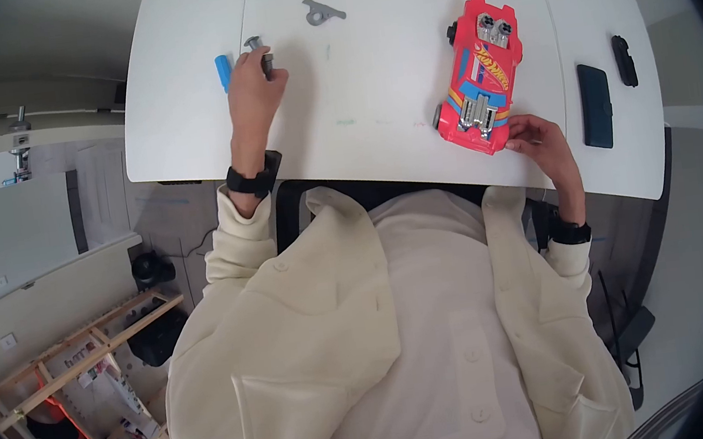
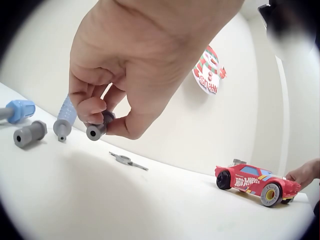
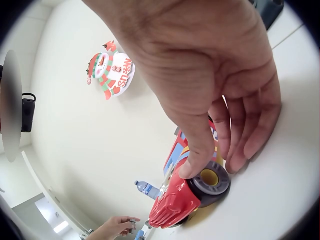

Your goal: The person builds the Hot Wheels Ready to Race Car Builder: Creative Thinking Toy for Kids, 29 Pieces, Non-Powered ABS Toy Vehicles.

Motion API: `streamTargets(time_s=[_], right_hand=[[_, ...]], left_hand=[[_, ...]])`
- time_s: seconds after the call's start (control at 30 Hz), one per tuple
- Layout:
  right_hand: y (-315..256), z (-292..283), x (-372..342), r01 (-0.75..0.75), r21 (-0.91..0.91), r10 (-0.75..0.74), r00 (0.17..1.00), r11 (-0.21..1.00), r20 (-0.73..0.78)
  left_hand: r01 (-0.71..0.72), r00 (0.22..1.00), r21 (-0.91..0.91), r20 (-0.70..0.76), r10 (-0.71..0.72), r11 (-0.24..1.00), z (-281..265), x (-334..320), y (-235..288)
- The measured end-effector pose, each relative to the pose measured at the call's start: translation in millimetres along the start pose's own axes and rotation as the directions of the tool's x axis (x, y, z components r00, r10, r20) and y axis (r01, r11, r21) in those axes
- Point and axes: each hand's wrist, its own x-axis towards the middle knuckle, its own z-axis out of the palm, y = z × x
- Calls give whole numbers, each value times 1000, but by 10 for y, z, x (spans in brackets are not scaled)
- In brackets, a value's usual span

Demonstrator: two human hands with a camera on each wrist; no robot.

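My left hand [image 1: 257, 95] pinches a small grey plastic bolt [image 2: 96, 132] with a hole in its end, close over the table. A second grey bolt [image 2: 30, 134] lies beside it, near a blue-handled tool [image 2: 21, 111] with a grey shaft. Another grey piece [image 2: 62, 130] stands by the fingers. On the right, a red toy car [image 1: 481, 72] with Hot Wheels lettering rests on its wheels. My right hand [image 1: 542, 145] is at its near end, the thumb touching the body above a wheel [image 3: 210, 178] and the fairly straight fingers beside that wheel.
A flat grey wrench-like piece [image 1: 323, 12] lies at the table's far side. Toward the right edge are a dark phone case [image 1: 595, 105] and a small black object [image 1: 624, 60]. A water bottle [image 3: 147, 189] stands farther off. The white table [image 1: 377, 137] ends just before my body.
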Motion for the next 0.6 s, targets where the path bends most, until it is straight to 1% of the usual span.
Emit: streamTargets(time_s=[0.03, 0.07, 0.13, 0.2, 0.27, 0.3, 0.33, 0.4, 0.43, 0.47, 0.5, 0.53, 0.57, 0.6], right_hand=[[-7, 5, -2, -3, -2, 3, 1000, 1000, 5], [-7, 2, -4, -9, -5, 9, 1000, 1000, 11], [8, -12, -2, 3, -1, -3, 1000, 1000, 11], [13, -20, -9, 10, 5, -10, 1000, 1000, 11], [5, -6, -6, 26, 8, -27, 1000, 1000, 13], [12, -2, -9, 26, 8, -26, 1000, 1000, 12], [19, 2, -8, 22, 3, -22, 1000, 1000, 4], [17, 5, -12, 20, -1, -20, 1000, 1000, -1], [14, 5, -12, 21, 1, -21, 1000, 1000, 0], [13, 6, -8, 23, 5, -23, 1000, 1000, 1], [24, 0, -1, 24, 8, -24, 1000, 1000, 1], [38, -11, 6, 27, 5, -27, 1000, 1000, 6], [48, -8, 8, 29, 2, -29, 999, 1000, 12], [48, -6, 9, 27, 4, -27, 1000, 1000, 15]], left_hand=[[13, 1000, -64, -8, -13, 998, -64, 11, -7], [9, 1000, -67, -13, -10, 998, -141, 10, 30], [68, 998, -95, 10, -68, 993, -266, 7, 102], [40, 999, -90, -6, -41, 995, -281, 24, 100], [206, 977, -88, 67, -201, 975, -421, 64, 34], [166, 986, -42, 5, -166, 985, -402, 78, -124], [166, 986, -42, 5, -166, 985, -368, 87, -318], [137, 978, 216, -187, -97, 967, -282, 81, -753], [155, 972, 248, -212, -103, 956, -230, 68, -975], [154, 972, 250, -214, -100, 956, -230, 72, -1038], [286, 956, 179, -126, -266, 941, -222, 76, -1101], [419, 907, 121, -24, -419, 900, -220, 76, -1120], [419, 908, 124, -22, -419, 900, -199, 53, -1138], [382, 923, 63, 20, -384, 922, -170, 21, -1154]])
